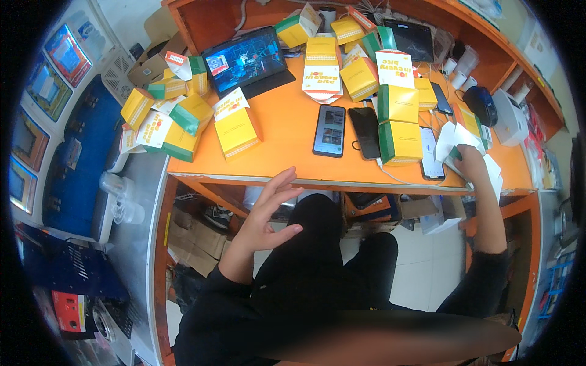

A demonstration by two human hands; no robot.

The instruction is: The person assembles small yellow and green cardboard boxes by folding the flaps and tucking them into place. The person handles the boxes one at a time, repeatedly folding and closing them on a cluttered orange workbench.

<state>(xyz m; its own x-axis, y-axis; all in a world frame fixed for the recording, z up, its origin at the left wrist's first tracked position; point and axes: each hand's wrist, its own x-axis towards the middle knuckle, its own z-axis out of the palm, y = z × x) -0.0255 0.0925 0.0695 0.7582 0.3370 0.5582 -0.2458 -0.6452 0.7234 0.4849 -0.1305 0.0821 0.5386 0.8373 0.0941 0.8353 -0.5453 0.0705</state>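
Note:
My left hand [270, 213] is raised just in front of the desk's near edge, fingers spread and holding nothing. At the right end of the desk my right hand [471, 163] is closed on an unfolded food carton [450, 137]. Its white inside faces up and a green flap shows by my fingertips; part of it is hidden beneath my hand. More white carton panels [492, 174] lie beside that wrist. Left of the right hand is a phone with a lit screen [432, 152], and next to it stand yellow and green folded cartons [400, 141].
Piles of yellow, green and white cartons [186, 116] cover the desk's left end, with several more at the back. A tablet [250, 60] leans upright behind them. A phone [329, 131] and a dark phone [365, 131] lie mid-desk. White cables cross the orange desktop [287, 143].

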